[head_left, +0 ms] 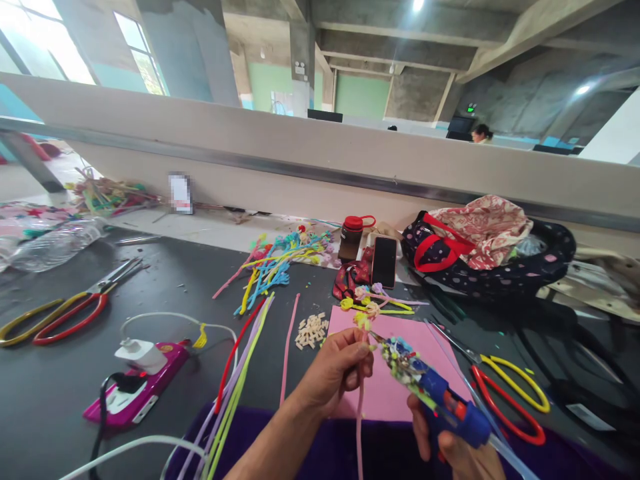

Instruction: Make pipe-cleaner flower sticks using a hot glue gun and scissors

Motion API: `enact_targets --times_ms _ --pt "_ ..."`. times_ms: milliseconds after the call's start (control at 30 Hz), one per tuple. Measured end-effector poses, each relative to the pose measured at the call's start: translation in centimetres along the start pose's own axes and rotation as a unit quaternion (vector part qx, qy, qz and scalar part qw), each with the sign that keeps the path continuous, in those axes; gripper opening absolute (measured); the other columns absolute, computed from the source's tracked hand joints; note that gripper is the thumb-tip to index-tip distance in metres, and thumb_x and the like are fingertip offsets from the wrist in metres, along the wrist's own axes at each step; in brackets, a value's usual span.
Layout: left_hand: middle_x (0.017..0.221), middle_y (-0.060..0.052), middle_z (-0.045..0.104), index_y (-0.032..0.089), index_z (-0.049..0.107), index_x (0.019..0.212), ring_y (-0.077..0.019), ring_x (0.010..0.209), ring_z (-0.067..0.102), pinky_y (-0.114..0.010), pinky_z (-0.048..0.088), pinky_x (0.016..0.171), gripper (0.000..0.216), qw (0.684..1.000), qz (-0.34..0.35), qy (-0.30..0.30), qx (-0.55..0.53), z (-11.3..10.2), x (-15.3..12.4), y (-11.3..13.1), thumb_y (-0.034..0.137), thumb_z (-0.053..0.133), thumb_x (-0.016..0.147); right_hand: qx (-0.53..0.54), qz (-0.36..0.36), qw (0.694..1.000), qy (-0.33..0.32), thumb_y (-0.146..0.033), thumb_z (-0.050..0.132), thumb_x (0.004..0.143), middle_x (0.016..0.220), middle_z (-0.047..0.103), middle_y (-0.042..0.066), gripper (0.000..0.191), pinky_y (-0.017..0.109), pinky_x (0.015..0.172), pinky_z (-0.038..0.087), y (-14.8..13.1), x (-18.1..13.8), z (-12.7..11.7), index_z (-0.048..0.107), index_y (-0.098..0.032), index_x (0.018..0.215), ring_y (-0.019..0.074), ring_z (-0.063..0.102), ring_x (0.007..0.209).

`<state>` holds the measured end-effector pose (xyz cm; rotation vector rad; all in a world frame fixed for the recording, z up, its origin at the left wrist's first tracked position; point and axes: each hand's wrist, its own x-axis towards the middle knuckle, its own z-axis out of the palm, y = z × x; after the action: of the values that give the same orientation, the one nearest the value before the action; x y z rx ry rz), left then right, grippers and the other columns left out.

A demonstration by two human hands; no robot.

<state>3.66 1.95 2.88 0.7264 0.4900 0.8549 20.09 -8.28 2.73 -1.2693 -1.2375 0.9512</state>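
Observation:
My left hand (345, 363) pinches a pink pipe cleaner (359, 427) that hangs down below the fingers. At its upper end, just above my fingertips, is a small yellow flower shape (363, 320). My right hand (453, 450) is wrapped round a blue glue gun (435, 390), whose body is crusted with bits of coloured fuzz. The gun's nozzle points up and left, close to my left fingertips; whether it touches the flower I cannot tell. Beneath both hands lies a pink sheet (415, 333). Finished pipe-cleaner flowers (373, 303) rest at its far edge.
Red-and-yellow-handled scissors lie at the left (95, 297) and right (510, 393). A magenta power strip (143, 393) with cables sits front left. Loose pipe cleaners (240, 387), small beige pieces (311, 330), a bundle of pipe-cleaner stems (275, 263), a bottle (351, 240), phone (385, 262) and dotted bag (485, 273) surround the sheet.

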Motion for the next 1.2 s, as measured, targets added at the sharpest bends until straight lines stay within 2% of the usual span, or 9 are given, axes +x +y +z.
enact_targets --times_ms 267,600,833,1000,1100,1200 --pt "0.049 0.003 0.053 0.014 0.049 0.066 0.0002 0.032 0.029 -0.014 0.011 0.034 0.024 1.000 0.000 0.006 0.013 -0.1 0.0 0.0 0.030 0.067 0.070 -0.022 -0.014 1.000 -0.017 -0.072 0.049 0.069 0.044 0.049 -0.001 0.054 0.024 0.043 0.031 -0.2 0.0 0.0 0.060 -0.019 0.076 0.0124 0.042 0.040" --pt "0.048 0.003 0.053 0.014 0.048 0.066 0.0001 0.032 0.028 -0.014 0.011 0.034 0.025 1.000 -0.001 0.003 0.016 0.0 0.0 0.1 0.030 0.067 0.070 -0.040 -0.032 0.998 -0.025 -0.071 0.048 0.071 0.043 0.050 0.000 0.054 0.024 0.041 0.033 -0.3 0.1 0.0 0.060 -0.018 0.076 0.0128 0.043 0.039" --pt "0.048 0.004 0.053 0.015 0.048 0.066 0.0001 0.033 0.028 -0.014 0.010 0.034 0.026 1.000 -0.010 0.010 0.017 0.1 0.0 0.2 0.030 0.068 0.068 -0.035 -0.022 0.999 -0.024 -0.072 0.049 0.069 0.046 0.052 0.002 0.056 0.024 0.041 0.035 -0.8 0.2 0.1 0.060 -0.018 0.075 0.0132 0.045 0.040" --pt "0.047 0.004 0.053 0.015 0.045 0.065 0.0001 0.031 0.027 -0.015 0.010 0.034 0.027 0.999 0.010 0.020 0.027 -0.2 0.2 0.5 0.031 0.067 0.069 -0.031 -0.018 0.999 -0.038 -0.069 0.049 0.072 0.053 0.056 0.002 0.053 0.024 0.042 0.036 -0.6 0.2 -0.4 0.060 -0.018 0.079 0.0133 0.047 0.043" --pt "0.050 0.004 0.053 0.016 0.044 0.068 -0.0001 0.032 0.027 -0.015 0.010 0.034 0.026 0.999 0.030 0.036 0.017 -0.7 0.2 1.3 0.030 0.066 0.070 -0.078 -0.019 0.996 -0.029 -0.058 0.052 0.077 0.067 0.061 0.004 0.042 0.023 0.042 0.039 -0.2 1.0 -1.8 0.060 -0.018 0.088 0.0139 0.052 0.048" --pt "0.049 0.006 0.050 0.017 0.044 0.071 0.0002 0.030 0.026 -0.015 0.014 0.033 0.021 0.998 0.061 0.028 -0.004 -1.3 -0.2 2.5 0.028 0.062 0.073 -0.224 -0.056 0.973 0.000 -0.043 0.059 0.077 0.079 0.063 0.005 0.031 0.026 0.055 0.047 0.3 2.0 -3.5 0.058 -0.018 0.096 0.0180 0.059 0.064"
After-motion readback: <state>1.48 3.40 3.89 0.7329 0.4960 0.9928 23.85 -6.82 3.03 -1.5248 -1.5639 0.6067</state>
